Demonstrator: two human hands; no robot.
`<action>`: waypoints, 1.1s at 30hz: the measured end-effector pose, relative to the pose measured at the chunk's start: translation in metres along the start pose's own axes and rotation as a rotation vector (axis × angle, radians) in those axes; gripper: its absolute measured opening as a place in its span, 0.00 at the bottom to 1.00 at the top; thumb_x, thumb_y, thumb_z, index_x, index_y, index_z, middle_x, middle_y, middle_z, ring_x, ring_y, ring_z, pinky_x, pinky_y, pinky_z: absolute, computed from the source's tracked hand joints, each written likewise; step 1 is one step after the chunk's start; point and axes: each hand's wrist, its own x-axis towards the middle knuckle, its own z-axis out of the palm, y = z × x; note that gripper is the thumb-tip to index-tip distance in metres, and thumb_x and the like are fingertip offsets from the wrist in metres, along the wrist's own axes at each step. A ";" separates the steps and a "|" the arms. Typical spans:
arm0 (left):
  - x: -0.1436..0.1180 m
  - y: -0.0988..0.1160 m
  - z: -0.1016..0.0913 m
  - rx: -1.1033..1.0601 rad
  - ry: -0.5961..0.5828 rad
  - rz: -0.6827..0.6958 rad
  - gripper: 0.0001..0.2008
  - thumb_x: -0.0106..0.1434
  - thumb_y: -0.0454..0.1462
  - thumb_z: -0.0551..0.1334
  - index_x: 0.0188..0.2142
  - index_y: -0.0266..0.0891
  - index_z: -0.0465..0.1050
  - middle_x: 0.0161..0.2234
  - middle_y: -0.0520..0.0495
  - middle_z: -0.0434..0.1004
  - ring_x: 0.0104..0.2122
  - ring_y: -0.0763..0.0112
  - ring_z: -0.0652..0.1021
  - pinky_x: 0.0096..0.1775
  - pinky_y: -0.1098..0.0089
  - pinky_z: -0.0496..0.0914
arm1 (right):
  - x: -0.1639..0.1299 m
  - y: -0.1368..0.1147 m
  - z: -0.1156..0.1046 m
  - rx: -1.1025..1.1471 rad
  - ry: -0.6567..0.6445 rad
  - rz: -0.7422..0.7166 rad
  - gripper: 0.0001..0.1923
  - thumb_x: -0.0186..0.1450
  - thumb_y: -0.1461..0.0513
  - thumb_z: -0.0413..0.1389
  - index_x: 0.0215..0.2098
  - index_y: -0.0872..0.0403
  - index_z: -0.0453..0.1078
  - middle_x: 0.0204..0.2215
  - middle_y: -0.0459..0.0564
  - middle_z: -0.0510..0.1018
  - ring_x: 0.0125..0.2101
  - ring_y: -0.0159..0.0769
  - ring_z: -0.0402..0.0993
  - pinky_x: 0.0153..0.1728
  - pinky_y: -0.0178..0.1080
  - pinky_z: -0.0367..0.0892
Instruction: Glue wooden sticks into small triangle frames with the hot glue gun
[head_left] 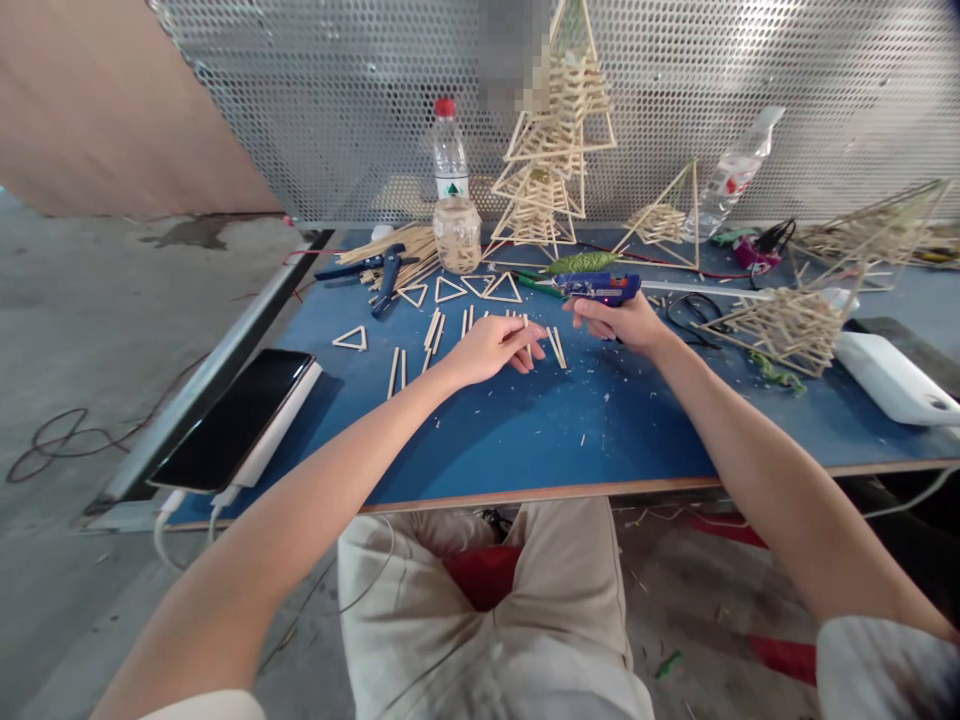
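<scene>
- While the left hand (491,347) lies low on the blue worktop (525,430), its grip is narrow: the fingertips press down on a few wooden sticks (525,345) lying flat, and no stick is lifted.
- Just to the right of that grip, a pair of sticks (557,347) lies in a narrow V, near the fingertips.
- To the left of that grip, more loose sticks lie in pairs (433,330), and farther left sits a small glued stick triangle (351,339).
- Beyond that grip, toward the mesh wall, three more stick triangles (450,290) lie in a row.
- The right hand (622,322) has its grip wrapped around a blue glue gun (600,287), whose body lies roughly level with the nozzle end toward the left; the fingers cover the handle.
- Just beyond the right grip lies a green ribbed object (581,263), close to the gun.
- Well beyond both grips stands a tall tower of stacked stick frames (551,150), with a clear jar of sticks (457,235) and a water bottle with a red cap (449,150) to its left.
- To the right of the right grip rests a dense bundle-like stick frame (784,322), and past it a white box (892,375).
- Far to the left of the left grip, at the worktop edge, a dark phone (232,420) lies on a white power bank with cables hanging down.
- Another blue tool (386,275) lies beside a pile of sticks beyond the left grip.
</scene>
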 end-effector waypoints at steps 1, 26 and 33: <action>0.000 0.000 0.000 0.001 -0.027 0.008 0.19 0.79 0.48 0.60 0.50 0.35 0.82 0.48 0.35 0.90 0.36 0.69 0.86 0.40 0.68 0.82 | 0.000 0.001 -0.003 -0.008 0.013 -0.007 0.24 0.62 0.38 0.73 0.35 0.48 0.80 0.19 0.42 0.75 0.15 0.28 0.54 0.19 0.41 0.55; -0.002 -0.004 -0.008 0.100 -0.084 0.072 0.24 0.75 0.53 0.65 0.45 0.34 0.88 0.45 0.34 0.91 0.36 0.64 0.89 0.42 0.65 0.84 | -0.001 0.009 -0.015 -0.162 -0.075 -0.129 0.49 0.64 0.19 0.37 0.21 0.49 0.68 0.23 0.53 0.76 0.22 0.36 0.67 0.29 0.46 0.66; -0.001 -0.006 -0.008 0.092 -0.081 0.095 0.25 0.75 0.54 0.66 0.43 0.33 0.88 0.40 0.35 0.91 0.35 0.64 0.89 0.41 0.65 0.84 | -0.001 0.010 -0.014 -0.216 -0.098 -0.118 0.49 0.68 0.21 0.37 0.20 0.49 0.68 0.21 0.51 0.74 0.21 0.34 0.64 0.28 0.44 0.63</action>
